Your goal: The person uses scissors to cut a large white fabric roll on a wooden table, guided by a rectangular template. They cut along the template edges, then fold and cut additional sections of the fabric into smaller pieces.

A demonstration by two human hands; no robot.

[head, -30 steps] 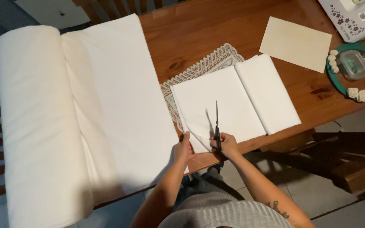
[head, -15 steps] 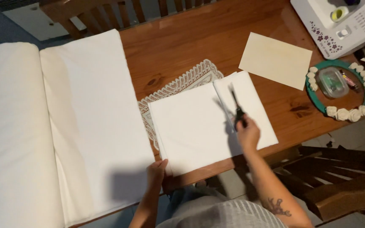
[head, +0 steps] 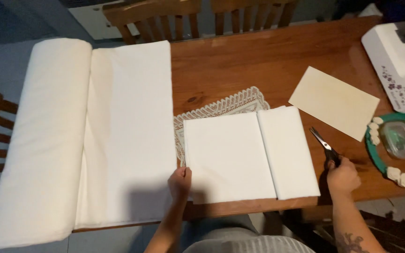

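Observation:
My left hand rests on the near left corner of a folded white cloth piece lying on the wooden table. To the right of that cloth, my right hand grips the black handles of a pair of scissors, blades pointing away and to the left, low over the table. A lace doily peeks out from under the cloth's far edge.
A big roll of white fabric covers the table's left end, partly unrolled. A beige card lies at the right, beyond it a white sewing machine and a green round tray with white lumps. Chairs stand behind.
My right hand has carried the scissors off the folded cloth to the bare table on its right. My left hand has slid to the cloth's near left corner. The view shifted.

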